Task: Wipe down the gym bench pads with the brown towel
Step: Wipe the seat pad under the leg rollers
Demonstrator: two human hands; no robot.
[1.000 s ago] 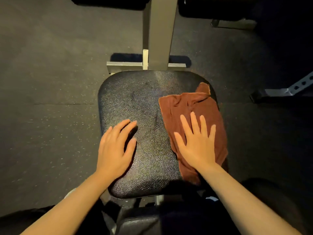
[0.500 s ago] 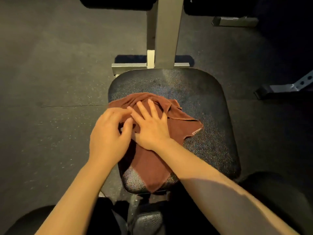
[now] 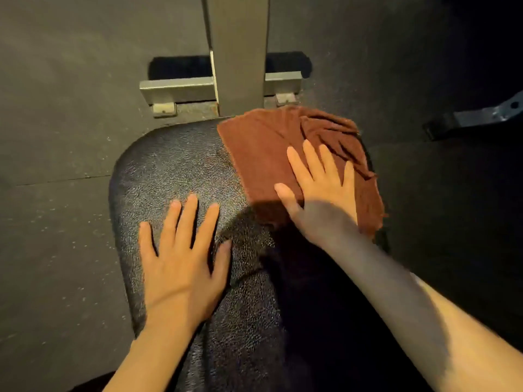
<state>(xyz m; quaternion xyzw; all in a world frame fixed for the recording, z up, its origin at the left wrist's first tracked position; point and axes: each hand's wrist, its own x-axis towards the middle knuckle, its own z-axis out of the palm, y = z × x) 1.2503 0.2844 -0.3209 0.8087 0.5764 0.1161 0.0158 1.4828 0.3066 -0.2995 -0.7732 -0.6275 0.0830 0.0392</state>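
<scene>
Fingers of the right hand lie straight and spread, pressing flat on the brown towel; those of the left hand are likewise straight and spread, holding nothing. Dark rubber floor fills the surround. Black textured bench pad occupies the centre, its near half in shadow. Grey steel upright rises at 12 o'clock, with a crossbar foot at its base. Brown towel, rumpled at its far right edge, covers the pad's corner at 1 o'clock and overhangs the right rim. Left hand rests palm down on bare pad at 7 o'clock, apart from the towel. Another metal frame leg lies at 3 o'clock.
</scene>
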